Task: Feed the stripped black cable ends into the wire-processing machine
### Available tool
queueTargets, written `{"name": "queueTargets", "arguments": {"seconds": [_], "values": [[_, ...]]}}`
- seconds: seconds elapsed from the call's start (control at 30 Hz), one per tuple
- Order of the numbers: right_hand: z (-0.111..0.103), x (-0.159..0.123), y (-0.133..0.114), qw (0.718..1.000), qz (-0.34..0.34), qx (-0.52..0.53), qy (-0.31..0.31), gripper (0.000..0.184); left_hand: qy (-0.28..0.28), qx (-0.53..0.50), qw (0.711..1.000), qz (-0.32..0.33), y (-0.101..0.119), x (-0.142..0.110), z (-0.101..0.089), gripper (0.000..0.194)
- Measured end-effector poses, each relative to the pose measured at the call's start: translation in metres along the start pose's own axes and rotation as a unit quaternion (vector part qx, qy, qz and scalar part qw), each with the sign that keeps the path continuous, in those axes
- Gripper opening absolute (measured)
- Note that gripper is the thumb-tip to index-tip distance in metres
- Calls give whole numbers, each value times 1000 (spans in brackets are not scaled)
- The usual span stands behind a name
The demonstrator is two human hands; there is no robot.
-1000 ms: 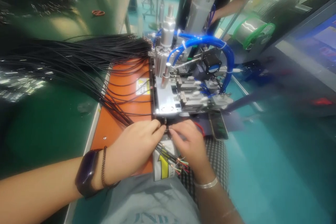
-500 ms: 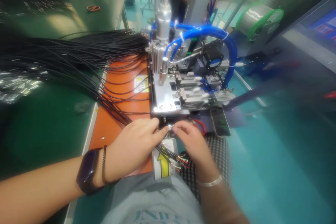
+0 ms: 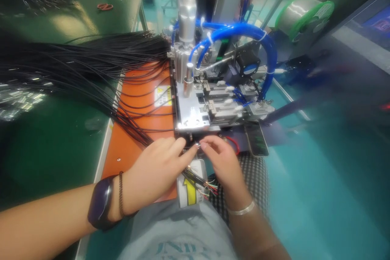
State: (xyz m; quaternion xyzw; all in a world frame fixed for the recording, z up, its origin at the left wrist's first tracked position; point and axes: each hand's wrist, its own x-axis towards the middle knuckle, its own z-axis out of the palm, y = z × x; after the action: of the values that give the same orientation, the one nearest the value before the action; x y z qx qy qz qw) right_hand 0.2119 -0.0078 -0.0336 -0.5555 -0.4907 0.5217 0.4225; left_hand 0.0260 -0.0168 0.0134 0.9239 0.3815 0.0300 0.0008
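Observation:
My left hand (image 3: 158, 170) is closed around a bundle of black cables (image 3: 134, 128) near the orange panel's front. The cables' stripped ends (image 3: 210, 187), with thin coloured wires, stick out below this hand towards the right. Its index finger reaches to the fingertips of my right hand (image 3: 224, 162), which is closed in a pinch. Between the fingertips shows a small shiny, pale piece (image 3: 198, 145), too small to name. Both hands are just in front of the machine's metal plate (image 3: 192, 120).
The orange panel (image 3: 137, 89) carries more black cables from the left. Blue tubing (image 3: 243, 28) arches over the machine. A phone (image 3: 256, 139) lies right of my right hand, beside a red wire loop (image 3: 234, 145). A green-rimmed spool (image 3: 304, 18) stands at back right.
My view has shifted slightly, so the machine sits a little higher and further left. Both hands stay at the same spot, with the fingertips still together.

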Motion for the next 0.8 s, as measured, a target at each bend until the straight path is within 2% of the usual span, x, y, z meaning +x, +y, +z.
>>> {"name": "queueTargets", "arguments": {"seconds": [0.17, 0.3, 0.37, 0.53, 0.67, 0.8], "values": [[2, 3, 4, 1000, 27, -9, -5, 15, -28, 2, 1000, -10, 3, 4, -2, 55], [4, 5, 10, 995, 69, 72, -28, 16, -33, 14, 999, -34, 5, 7, -1, 57], [4, 6, 11, 993, 76, 90, -24, 15, -28, 16, 999, -30, 5, 7, -1, 52], [0, 5, 3, 999, 31, 32, -29, 20, -4, -27, 1000, -6, 3, 6, -4, 36], [-2, 4, -4, 999, -7, -26, -18, 16, -3, -46, 999, 6, 2, 6, -5, 25], [-1, 3, -7, 997, -7, -74, 3, 20, 20, -45, 999, 17, 1, 5, -2, 17]]}}
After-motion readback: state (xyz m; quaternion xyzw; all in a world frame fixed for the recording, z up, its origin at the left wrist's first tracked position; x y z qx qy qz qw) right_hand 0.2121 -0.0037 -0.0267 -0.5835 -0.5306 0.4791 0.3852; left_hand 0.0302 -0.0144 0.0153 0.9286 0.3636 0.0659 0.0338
